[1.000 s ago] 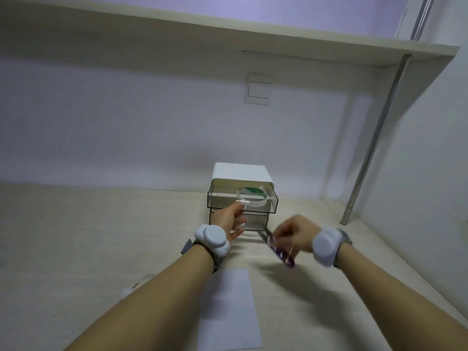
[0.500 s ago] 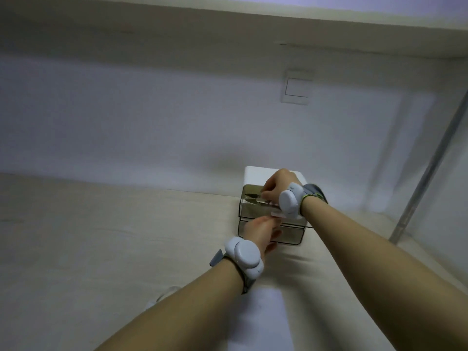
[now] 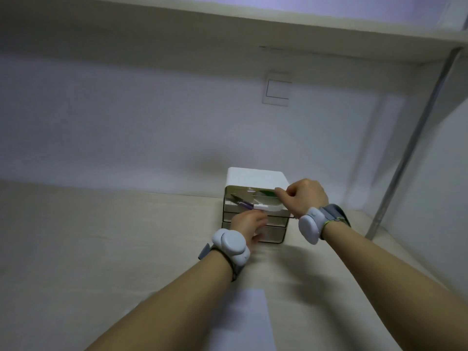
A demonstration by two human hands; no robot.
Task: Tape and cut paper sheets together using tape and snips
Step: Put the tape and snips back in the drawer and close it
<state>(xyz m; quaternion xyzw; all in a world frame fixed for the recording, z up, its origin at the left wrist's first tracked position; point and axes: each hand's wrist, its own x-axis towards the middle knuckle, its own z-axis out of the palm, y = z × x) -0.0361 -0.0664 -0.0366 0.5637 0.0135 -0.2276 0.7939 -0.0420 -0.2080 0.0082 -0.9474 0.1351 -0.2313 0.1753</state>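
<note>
A small white drawer unit point(image 3: 255, 177) stands at the back of the desk with its top clear drawer point(image 3: 283, 214) pulled out. Purple-handled snips point(image 3: 241, 202) lie in the drawer's left part. A tape roll with a green core point(image 3: 266, 195) lies beside them. My left hand point(image 3: 249, 224) is at the drawer front, fingers on its white pull point(image 3: 260, 206). My right hand point(image 3: 304, 196) hovers over the drawer's right side, fingers curled, nothing visible in them. A white paper sheet point(image 3: 244, 320) lies on the desk between my forearms.
Two more drawers point(image 3: 273, 234) sit shut below the open one. A shelf point(image 3: 253, 29) runs overhead, and a metal pole point(image 3: 405, 158) slants down at the right beside the side wall. The pale desk point(image 3: 101, 249) spreads out to the left.
My right hand carried the snips from over the desk into the open top drawer, let go of them and shifted to the right. My left hand stayed at the drawer front.
</note>
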